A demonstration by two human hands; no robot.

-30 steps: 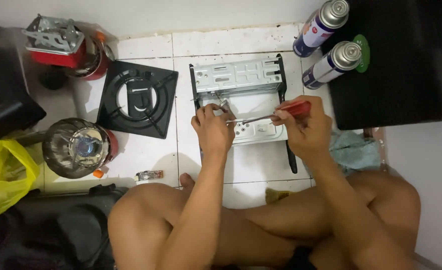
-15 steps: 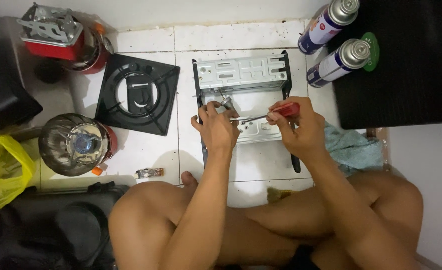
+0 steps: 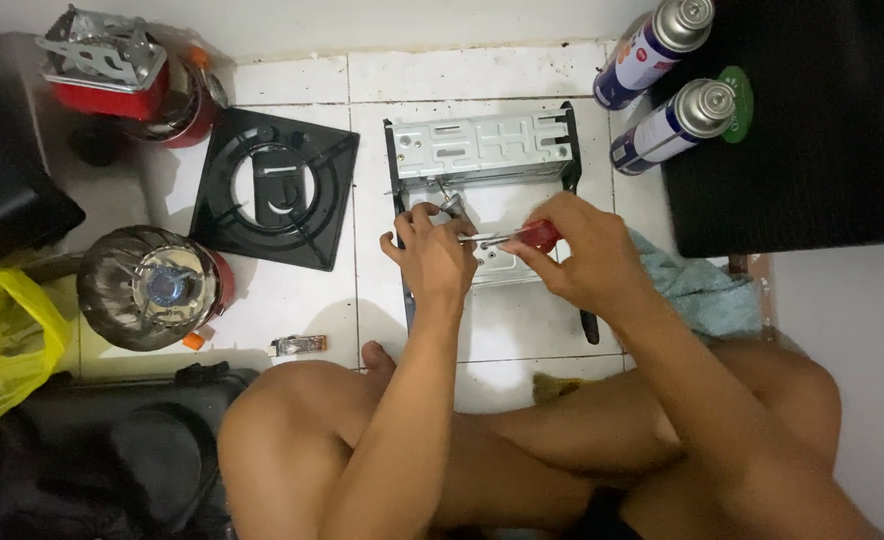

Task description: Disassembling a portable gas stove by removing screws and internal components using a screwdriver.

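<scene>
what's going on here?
A person sits cross-legged on a white tiled floor, working on a grey metal stove frame. The right hand holds a red-handled screwdriver, tip toward a part pinched by the left hand. A black burner plate, two gas canisters and a teal cloth lie nearby.

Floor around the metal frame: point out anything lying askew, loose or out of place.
The black square burner grate lies loose on the tiles, turned askew to the tile lines, apart from the metal frame. Two gas canisters lie tipped on their sides by the black case. Nothing looks spilled.
</scene>
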